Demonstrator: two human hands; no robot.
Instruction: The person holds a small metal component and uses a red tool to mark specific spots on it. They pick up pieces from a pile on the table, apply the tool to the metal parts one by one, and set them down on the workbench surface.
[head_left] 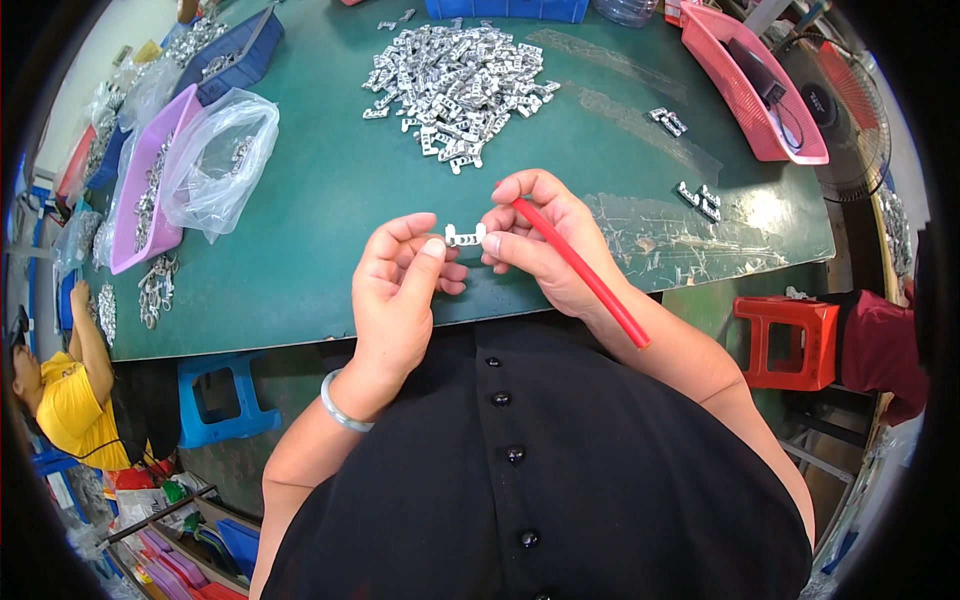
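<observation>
Clearly, the right fingers (pixel 515 249) grip a small whitish bracket (pixel 466 239), ends raised, middle dark-spotted, and a red stick (pixel 582 269), above the tabletop (pixel 300 290) near its front edge; whether the left fingers (pixel 424 268) grip is unclear.

Small pale bracket (pixel 465 240) (dark-slotted), level, red rod (pixel 582 273) slanting across right hand (pixel 548 258)

On the left of the green tabletop (pixel 290 290), a clear plastic bag (pixel 215 195) lies against a lilac tray (pixel 149 252), near a dark blue crate (pixel 258 58). At the right, a pink basket (pixel 722 92) stands just beside an electric fan (pixel 858 115). Off the near edge are a blue stool (pixel 240 380), left, and a red stool (pixel 783 312), right.
</observation>
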